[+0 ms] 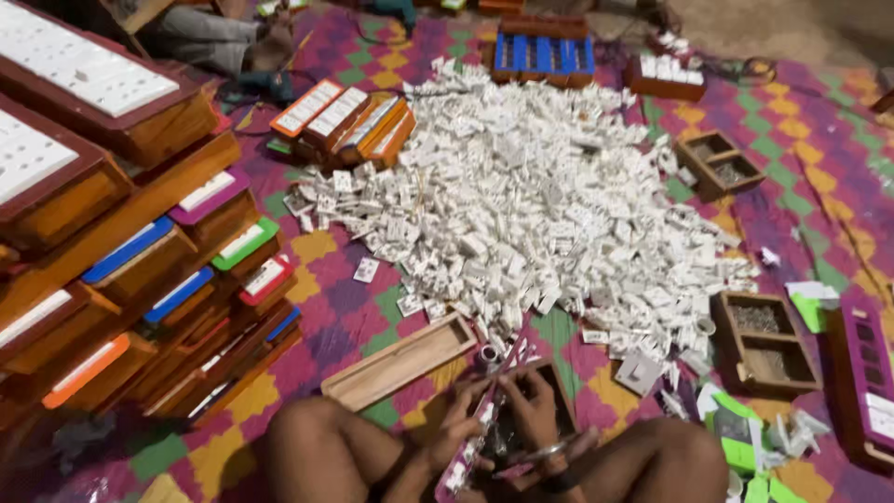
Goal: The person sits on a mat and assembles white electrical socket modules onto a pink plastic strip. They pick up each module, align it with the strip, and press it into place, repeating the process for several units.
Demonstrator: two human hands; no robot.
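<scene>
Long purple strip with white switches held over lap, near mat's front edge. Left hand clamped mid-length, right hand gripping upper end. Looks light, stiff, snappable; best held by long edges.

There is a single view, from a camera worn on the person's head. It looks steeply down and forward over the person's bare knees, which sit at the bottom edge, and out across a patterned mat on the floor. The two hands are nearest the lens, low in the middle. Farther off, the heap of white parts fills the centre. The stack of wooden boxes runs along the left edge, close to the camera. The far end of the mat reaches the top border. No second view shares the scene.
</scene>
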